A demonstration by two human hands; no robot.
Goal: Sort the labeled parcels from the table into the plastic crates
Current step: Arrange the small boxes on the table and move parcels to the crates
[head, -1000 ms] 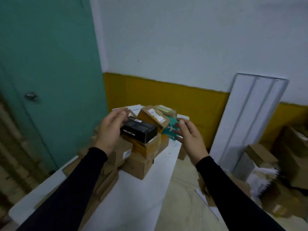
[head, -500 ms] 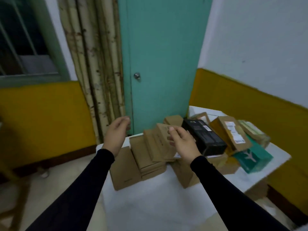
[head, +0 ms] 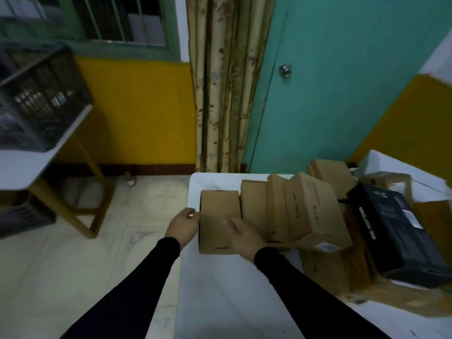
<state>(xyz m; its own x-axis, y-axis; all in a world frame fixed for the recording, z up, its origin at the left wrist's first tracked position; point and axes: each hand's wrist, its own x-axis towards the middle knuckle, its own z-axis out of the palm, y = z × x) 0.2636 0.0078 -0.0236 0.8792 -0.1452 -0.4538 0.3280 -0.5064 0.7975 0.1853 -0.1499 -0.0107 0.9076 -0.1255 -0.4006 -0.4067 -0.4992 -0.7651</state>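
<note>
Head view, looking down over two black-sleeved arms reaching forward to the near-left corner of a white table (head: 220, 285). Left hand (head: 182, 226) at the left side face of a flat brown cardboard parcel (head: 219, 216), fingertips and thumb curled against its edge, apparently pinching it, though blur leaves the exact contact hard to tell. Right hand (head: 244, 234) laid on the parcel's top right part, fingers bent over the surface and gripping its right side. Parcel lying flat on the table at the corner, leftmost in a row of similar brown boxes (head: 293, 211) leaning against one another like tipped books; a white label visible on the low end of the rightmost leaning one. Further right, a black box (head: 396, 236) with white lettering resting atop more cardboard, tilted. Behind the row, another brown carton (head: 331, 174) near the table's far edge. Off to the left, well apart from the parcels, a dark plastic crate (head: 36, 99) standing on a second white table with wooden legs; contents too dark to make out. Another dark crate (head: 22, 216) partly visible beneath that table on the tiled floor, contents likewise unclear.
</note>
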